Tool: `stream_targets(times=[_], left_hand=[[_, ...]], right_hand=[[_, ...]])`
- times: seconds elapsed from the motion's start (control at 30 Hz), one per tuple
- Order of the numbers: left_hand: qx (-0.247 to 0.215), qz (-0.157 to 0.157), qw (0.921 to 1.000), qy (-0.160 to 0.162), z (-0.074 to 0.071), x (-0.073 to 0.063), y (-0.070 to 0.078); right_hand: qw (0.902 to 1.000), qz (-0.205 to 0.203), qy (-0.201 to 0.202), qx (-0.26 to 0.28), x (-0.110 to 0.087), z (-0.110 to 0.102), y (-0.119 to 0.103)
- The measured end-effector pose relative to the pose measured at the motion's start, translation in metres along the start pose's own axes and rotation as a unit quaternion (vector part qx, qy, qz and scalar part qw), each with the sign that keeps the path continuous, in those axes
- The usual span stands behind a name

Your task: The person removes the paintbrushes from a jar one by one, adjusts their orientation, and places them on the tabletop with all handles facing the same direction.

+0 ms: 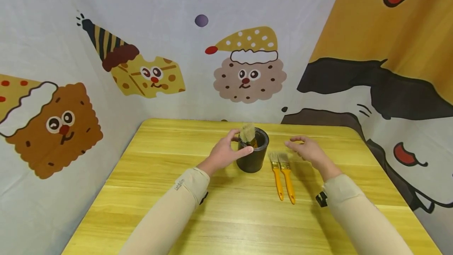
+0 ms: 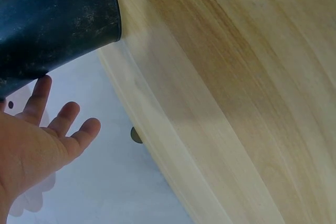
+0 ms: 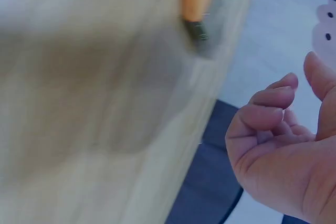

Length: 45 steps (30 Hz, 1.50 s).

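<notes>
A dark cylindrical cup (image 1: 251,162) stands upright on the table, with pale brush bristles (image 1: 247,133) sticking up out of it. My left hand (image 1: 223,153) holds the cup near its rim from the left, thumb on the near side. In the left wrist view, one fingertip touches the cup's wall (image 2: 63,19) while two other fingers (image 2: 84,129) stay off it. Right of the cup lie two paintbrushes side by side, a narrower one (image 1: 277,180) and a wider one (image 1: 288,180), bristles away from me. My right hand (image 1: 308,151) hovers beyond them, fingers loosely bent, holding nothing.
The wooden table (image 1: 226,219) ends at a patterned cloth backdrop (image 1: 170,109) behind the cup. Cloth also hangs along both sides. Dark straps show under both sleeves.
</notes>
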<state>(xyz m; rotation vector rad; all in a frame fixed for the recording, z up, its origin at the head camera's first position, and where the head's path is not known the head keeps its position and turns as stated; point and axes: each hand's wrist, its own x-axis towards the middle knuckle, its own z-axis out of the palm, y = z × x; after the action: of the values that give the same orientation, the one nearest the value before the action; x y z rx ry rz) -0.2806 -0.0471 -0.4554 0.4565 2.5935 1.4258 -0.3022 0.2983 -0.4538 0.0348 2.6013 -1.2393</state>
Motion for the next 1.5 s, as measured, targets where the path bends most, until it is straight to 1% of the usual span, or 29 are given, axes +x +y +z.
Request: stream_targets(times=[0.13,0.33,0.47,0.6,0.7,0.8,0.97,1.03,1.2,1.33,1.5], left_hand=[[0.002,-0.003,1.0,-0.001,0.0,-0.001,0.0],[0.002,0.0,1.0,0.002,0.001,0.0,0.0],[0.004,0.007,1.0,0.005,0.001,0.0,0.0],[0.005,0.006,1.0,0.003,0.002,0.0,0.0],[0.003,0.001,1.0,0.0,0.002,0.0,0.002],[0.002,-0.001,1.0,-0.002,0.002,-0.001,0.002],[0.0,0.002,1.0,-0.001,0.001,0.0,0.0],[-0.001,0.004,1.0,0.0,0.001,0.0,0.0],[0.003,0.009,1.0,0.001,0.002,0.001,0.0],[0.007,0.004,1.0,0.002,0.002,0.0,0.001],[0.007,-0.003,1.0,0.003,0.001,0.0,0.001]], right_hand=[[0.9989,-0.034,-0.008,0.03,0.005,-0.001,-0.017],[0.9943,-0.094,-0.008,0.048,0.005,0.011,-0.047],[0.9909,-0.126,-0.011,0.045,0.005,0.021,-0.065],[0.9891,-0.144,-0.022,0.02,0.006,0.03,-0.077],[0.9889,-0.146,-0.028,0.003,0.008,0.035,-0.082],[0.9885,-0.149,-0.022,-0.002,0.006,0.037,-0.086],[0.9839,-0.176,-0.002,-0.033,0.001,0.042,-0.094],[0.9817,-0.185,-0.002,-0.044,-0.001,0.044,-0.098],[0.981,-0.19,-0.004,-0.04,-0.005,0.05,-0.103],[0.981,-0.19,-0.008,-0.038,-0.007,0.05,-0.104],[0.9782,-0.203,-0.024,-0.038,-0.009,0.048,-0.104]])
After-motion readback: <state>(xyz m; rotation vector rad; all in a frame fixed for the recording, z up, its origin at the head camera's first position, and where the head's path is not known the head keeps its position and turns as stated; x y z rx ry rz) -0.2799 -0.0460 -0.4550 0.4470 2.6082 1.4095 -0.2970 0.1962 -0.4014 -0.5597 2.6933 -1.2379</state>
